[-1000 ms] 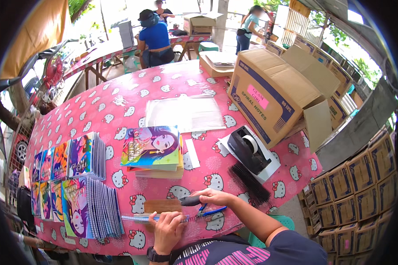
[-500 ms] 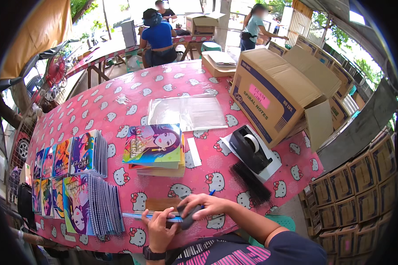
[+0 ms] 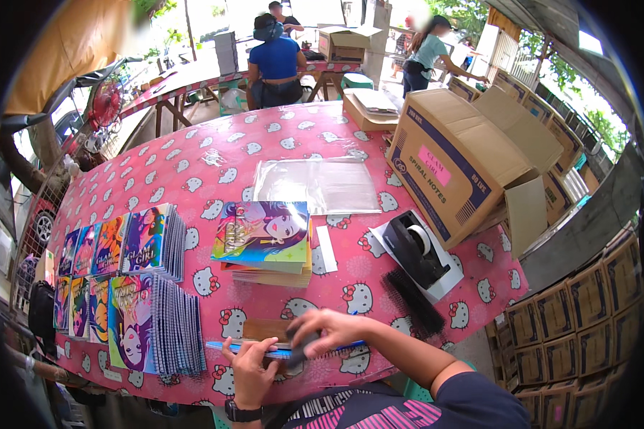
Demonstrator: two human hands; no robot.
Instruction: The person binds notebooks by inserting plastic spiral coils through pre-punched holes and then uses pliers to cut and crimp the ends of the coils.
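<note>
My left hand (image 3: 254, 368) pinches a thin notebook (image 3: 225, 347), seen almost edge-on with a blue edge, near the front of the table. Close beside it, my right hand (image 3: 330, 330) is curled round a dark block-like thing (image 3: 298, 350), blurred by motion and partly hidden by the fingers. This dark thing is at the notebook's right end. A thin blue length (image 3: 352, 347) sticks out to the right beneath my right hand. Just behind both hands lies a flat brown board (image 3: 263, 329), partly covered by them.
Stacked spiral notebooks (image 3: 179, 325) stand at left, another notebook pile (image 3: 261, 232) farther in. Clear plastic sleeves (image 3: 318, 186) lie behind. Rightward are a black tape dispenser (image 3: 415, 250), black coils (image 3: 413, 304) and an open carton (image 3: 451, 171). Other people work beyond the table.
The whole view has shifted slightly. My right hand moves with the dark thing, now more blurred. A thin blue length now shows to the right of it. My left hand keeps its hold.
</note>
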